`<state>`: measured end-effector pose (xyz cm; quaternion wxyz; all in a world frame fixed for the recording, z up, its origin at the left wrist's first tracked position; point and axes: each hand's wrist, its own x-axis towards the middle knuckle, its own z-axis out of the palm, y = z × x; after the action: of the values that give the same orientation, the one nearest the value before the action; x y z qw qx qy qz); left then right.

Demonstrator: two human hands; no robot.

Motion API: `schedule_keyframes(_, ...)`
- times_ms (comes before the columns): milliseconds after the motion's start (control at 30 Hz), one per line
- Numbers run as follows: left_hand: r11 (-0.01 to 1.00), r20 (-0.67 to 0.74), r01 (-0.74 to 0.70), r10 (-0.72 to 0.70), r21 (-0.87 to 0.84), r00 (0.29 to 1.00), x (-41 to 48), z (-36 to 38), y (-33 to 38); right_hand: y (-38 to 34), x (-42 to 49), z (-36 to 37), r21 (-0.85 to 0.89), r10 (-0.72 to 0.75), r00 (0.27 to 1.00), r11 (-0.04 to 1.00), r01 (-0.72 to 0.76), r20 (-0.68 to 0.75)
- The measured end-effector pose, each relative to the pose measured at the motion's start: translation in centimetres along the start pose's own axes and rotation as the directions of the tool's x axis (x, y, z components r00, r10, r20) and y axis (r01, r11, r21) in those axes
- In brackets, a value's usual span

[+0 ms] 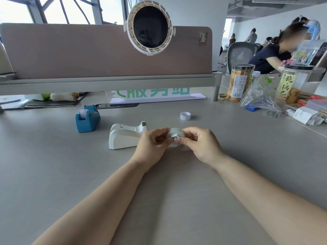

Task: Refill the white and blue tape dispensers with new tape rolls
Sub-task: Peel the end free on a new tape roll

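Observation:
A clear tape roll [175,134] is held just above the grey desk [53,165], between my two hands. My left hand [152,147] pinches its left side and my right hand [201,144] pinches its right side with curled fingers. The white tape dispenser [123,135] lies directly left of my left hand, its roll slot showing no tape. Further back and left stands the blue tape dispenser [87,119] with a whitish roll seated in it. A small empty white core ring [185,116] stands behind my hands on the desk.
A desk partition [88,50] with a round white fan [150,27] closes the back. Snack jars [238,82], a plastic bag [261,96] and boxes crowd the right side. Papers lie at the far left. A seated person is at the neighbouring desk on the right.

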<state>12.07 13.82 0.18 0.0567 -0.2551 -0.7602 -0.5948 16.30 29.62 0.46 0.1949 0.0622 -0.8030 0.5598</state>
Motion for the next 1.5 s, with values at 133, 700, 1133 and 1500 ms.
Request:
schedule_keyframes(133,0.999,-0.011,0.002,-0.001,0.035,1.0,0.1,0.1,-0.1,-0.2,0.0,-0.1,-0.019,-0.002,1.0,1.0,0.001,-0.005)
schedule_keyframes(700,0.998,0.05,-0.065,0.065,0.011,0.997,-0.6,0.0,0.6,-0.9,-0.2,-0.1,0.052,-0.037,0.998,0.998,0.034,0.055)
schedule_keyframes(1133,0.879,0.151,0.235,-0.187,-0.414,0.971,-0.7,-0.4,1.7,-1.2,-0.4,0.2,0.053,-0.055,0.997,0.997,0.058,-0.055)
schedule_keyframes(1500,0.885,0.168,0.27,-0.221,-0.38,0.961,-0.6,-0.3,2.0,-1.5,-0.5,0.1,0.039,-0.09,0.988,0.995,0.095,-0.127)
